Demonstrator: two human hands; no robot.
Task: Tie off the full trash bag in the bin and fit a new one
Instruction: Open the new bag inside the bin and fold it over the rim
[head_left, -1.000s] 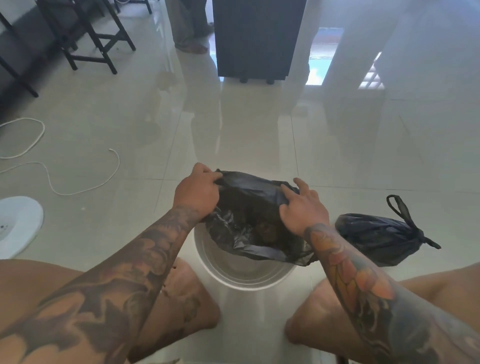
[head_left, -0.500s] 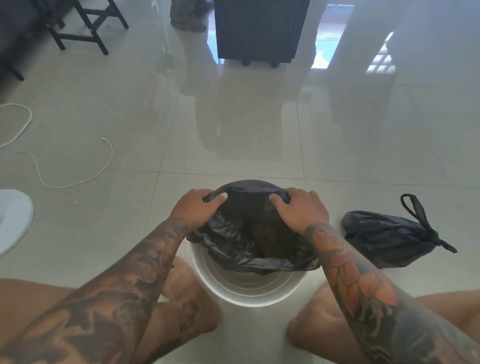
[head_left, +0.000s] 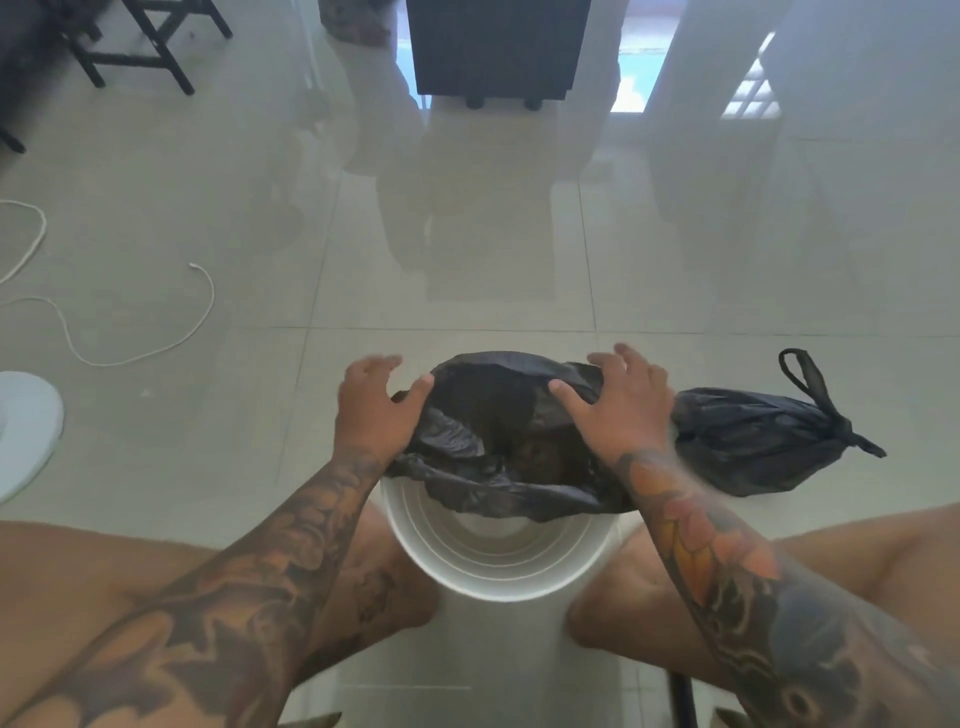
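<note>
— Where does the view sit?
— On the person's head, one wide-angle lens; it tilts forward and down over the white bin, close between the knees; the tiled floor stretches away ahead.
— A second view?
— None.

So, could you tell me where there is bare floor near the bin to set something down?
Bare tiles stretch beyond the white bin up to the dark cabinet. Another free patch lies between the bin and the white cord. To the right, the tied bag crowds the bin, and the knees close the near side.
</note>
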